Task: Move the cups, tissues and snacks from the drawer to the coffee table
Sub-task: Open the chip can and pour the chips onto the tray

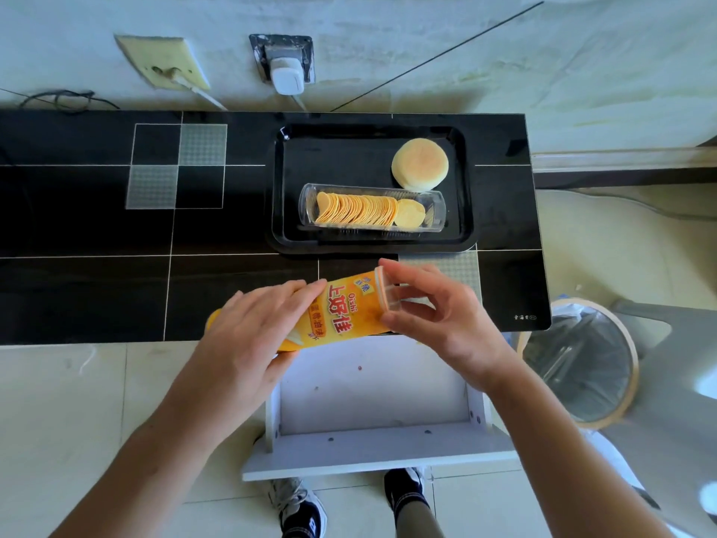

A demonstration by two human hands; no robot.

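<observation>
Both hands are gripping the yellow crisp canister (341, 312) above the open drawer (372, 401): left hand (248, 335) wrapping its base, right hand (438, 316) pinching its clear lid (384, 289).

The yellow-orange chip canister (341, 314) lies tilted, nearly on its side, above the front edge of the black coffee table (97, 234), its clear lid end pointing up and right. On the table sits a black tray (463, 211) holding a clear plastic sleeve of stacked chips (364, 209) and 1 round pale bun (420, 164). The white drawer (372, 401) stands pulled open below.
</observation>
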